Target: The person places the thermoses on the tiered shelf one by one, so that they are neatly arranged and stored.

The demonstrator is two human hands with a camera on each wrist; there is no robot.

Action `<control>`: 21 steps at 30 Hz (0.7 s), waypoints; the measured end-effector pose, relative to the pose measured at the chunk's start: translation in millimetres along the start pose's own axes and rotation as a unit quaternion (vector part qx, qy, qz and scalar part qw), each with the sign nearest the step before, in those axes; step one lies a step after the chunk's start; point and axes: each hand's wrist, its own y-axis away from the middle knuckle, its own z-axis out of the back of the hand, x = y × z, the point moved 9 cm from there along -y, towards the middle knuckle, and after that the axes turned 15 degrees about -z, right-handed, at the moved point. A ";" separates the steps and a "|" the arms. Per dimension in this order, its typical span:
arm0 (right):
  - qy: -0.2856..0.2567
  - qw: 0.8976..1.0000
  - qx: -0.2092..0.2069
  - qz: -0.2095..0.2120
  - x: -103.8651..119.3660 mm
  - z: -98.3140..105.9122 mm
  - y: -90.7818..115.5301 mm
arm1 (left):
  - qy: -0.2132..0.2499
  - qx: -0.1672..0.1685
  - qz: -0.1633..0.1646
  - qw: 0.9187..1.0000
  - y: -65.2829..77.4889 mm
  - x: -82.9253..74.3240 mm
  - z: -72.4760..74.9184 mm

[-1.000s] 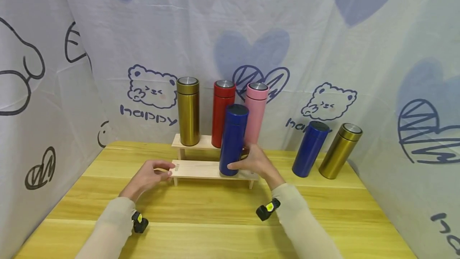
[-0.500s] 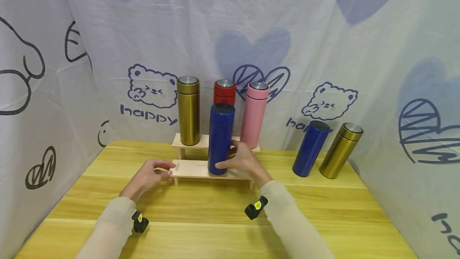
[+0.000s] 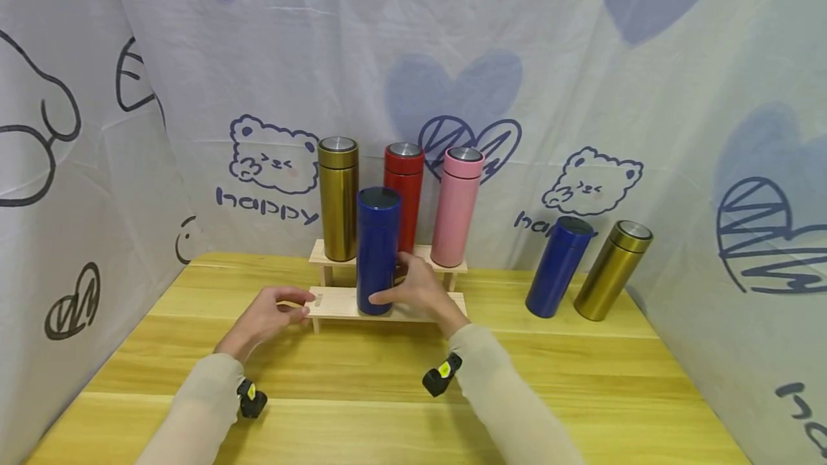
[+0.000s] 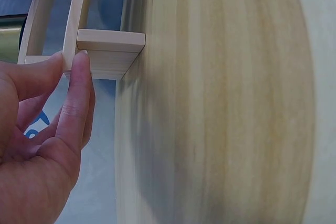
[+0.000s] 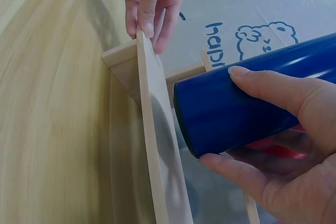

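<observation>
My right hand (image 3: 420, 287) grips a blue thermos bottle (image 3: 377, 250) near its base, thumb on one side and fingers on the other. The bottle is upright, its base close over the lower board of a two-step wooden stand (image 3: 339, 301). In the right wrist view the blue bottle's dark base edge (image 5: 184, 124) faces the board. My left hand (image 3: 268, 318) pinches the left end of that lower board between thumb and fingers, as the left wrist view also shows. Behind, on the upper step, stand a gold bottle (image 3: 339, 207), a red bottle (image 3: 412, 199), partly hidden, and a pink bottle (image 3: 456, 214).
To the right on the wooden table (image 3: 362, 379) stand another blue bottle (image 3: 557, 271) and another gold bottle (image 3: 612, 275). A white printed cloth (image 3: 504, 13) hangs behind and along both sides of the table.
My right hand has moved left along the lower board with the blue bottle, from in front of the pink bottle to between the gold and red ones. The left hand stays put.
</observation>
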 end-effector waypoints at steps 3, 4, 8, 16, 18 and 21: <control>0.003 1.000 -0.001 -0.005 3.3 -3.9 -0.7 | -0.006 -0.001 0.005 1.000 0.5 -0.1 0.6; 0.006 1.000 -0.002 -0.007 4.4 -5.1 -0.8 | -0.008 -0.002 0.008 1.000 0.4 0.4 0.9; 0.006 1.000 -0.003 -0.012 8.2 -10.4 -1.3 | -0.013 -0.004 0.017 1.000 -0.6 2.1 1.3; -0.012 1.000 -0.001 -0.018 12.3 -22.6 -4.1 | -0.008 -0.002 0.005 1.000 -1.3 -0.3 0.2; -0.015 1.000 -0.001 -0.019 12.9 -25.7 -5.3 | -0.006 -0.004 0.005 1.000 -0.9 -0.3 0.3; -0.012 1.000 -0.005 -0.021 14.5 -30.1 -6.5 | -0.003 -0.005 0.005 1.000 -0.7 -0.3 0.2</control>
